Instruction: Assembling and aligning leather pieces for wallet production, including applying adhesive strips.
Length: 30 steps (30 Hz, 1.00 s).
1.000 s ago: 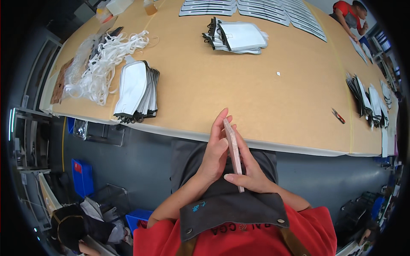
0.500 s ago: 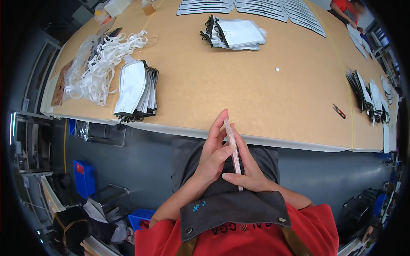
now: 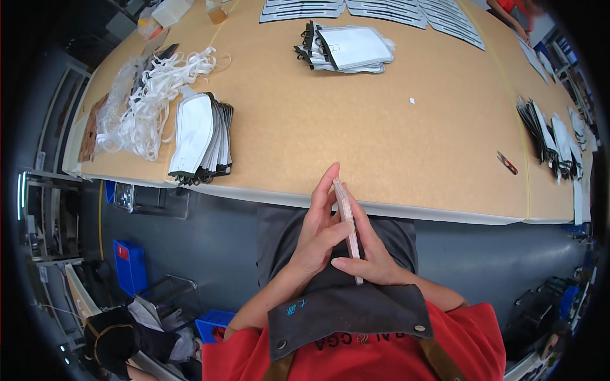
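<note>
In front of my body, just off the table's front edge, I hold a thin flat pinkish slab (image 3: pixel 345 209), about the size of a phone. It is upright and seen edge-on, so its faces are hidden. My left hand (image 3: pixel 318 232) grips it from the left, fingers along its side and the thumb lying across its near edge. Against the slab's right side lies my right hand (image 3: pixel 373 254), its thumb crossing below the left one. Nearest on the table, to the left, is a stack of white pieces with black edging (image 3: pixel 194 136).
A tangle of white straps (image 3: pixel 149 101) lies at the left. Another black-edged stack (image 3: pixel 359 47) sits farther back, near rows of flat pieces (image 3: pixel 387 11). Thread snips (image 3: pixel 507 163) and more black-and-white bundles (image 3: pixel 539 133) lie right. A co-worker (image 3: pixel 508 13) stands at the far right.
My left thumb has slid slightly down along the slab's edge. Both hands keep their hold, and the surroundings shift a little in the view.
</note>
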Available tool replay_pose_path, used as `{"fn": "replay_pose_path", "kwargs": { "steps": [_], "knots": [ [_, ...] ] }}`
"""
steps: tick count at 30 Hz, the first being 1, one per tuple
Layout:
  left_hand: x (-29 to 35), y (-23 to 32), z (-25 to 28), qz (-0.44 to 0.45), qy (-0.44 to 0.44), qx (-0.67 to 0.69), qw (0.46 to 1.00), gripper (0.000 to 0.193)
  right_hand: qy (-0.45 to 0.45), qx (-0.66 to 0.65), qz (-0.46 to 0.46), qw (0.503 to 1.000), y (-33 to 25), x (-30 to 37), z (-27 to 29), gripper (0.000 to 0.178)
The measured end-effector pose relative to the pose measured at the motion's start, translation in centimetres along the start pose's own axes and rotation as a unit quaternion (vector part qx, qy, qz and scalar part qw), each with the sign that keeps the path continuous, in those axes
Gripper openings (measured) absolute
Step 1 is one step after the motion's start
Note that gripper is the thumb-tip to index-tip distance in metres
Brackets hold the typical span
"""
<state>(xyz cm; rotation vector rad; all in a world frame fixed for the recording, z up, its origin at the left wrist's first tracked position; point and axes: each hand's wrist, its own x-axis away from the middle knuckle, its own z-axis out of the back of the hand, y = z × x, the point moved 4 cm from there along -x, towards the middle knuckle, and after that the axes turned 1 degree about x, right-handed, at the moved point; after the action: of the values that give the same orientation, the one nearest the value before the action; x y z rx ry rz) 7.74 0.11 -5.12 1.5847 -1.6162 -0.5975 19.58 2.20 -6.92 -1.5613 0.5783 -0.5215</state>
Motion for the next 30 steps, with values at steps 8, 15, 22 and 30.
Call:
{"fn": "replay_pose_path", "kwargs": {
  "steps": [8, 15, 22, 30],
  "knots": [
    [0.1, 0.4, -0.1, -0.016, -0.003, -0.010, 1.000, 0.092, -0.005, -0.001, -0.012, 1.000, 0.0, 0.1, -0.1, 0.109],
    [0.1, 0.6, -0.3, -0.010, -0.023, -0.027, 0.999, 0.093, 0.000, -0.024, -0.018, 1.000, 0.3, 0.2, 0.1, 0.107],
    [-0.2, 1.1, 0.0, 0.017, -0.009, -0.079, 0.997, 0.106, 0.034, 0.071, 0.042, 0.996, -2.4, 1.0, 3.9, 0.093],
    [-0.6, 0.2, 0.1, 0.001, -0.034, -0.151, 0.988, 0.110, 0.048, 0.470, 0.301, 0.828, -9.6, -0.3, 5.7, 0.043]
  ]
}}
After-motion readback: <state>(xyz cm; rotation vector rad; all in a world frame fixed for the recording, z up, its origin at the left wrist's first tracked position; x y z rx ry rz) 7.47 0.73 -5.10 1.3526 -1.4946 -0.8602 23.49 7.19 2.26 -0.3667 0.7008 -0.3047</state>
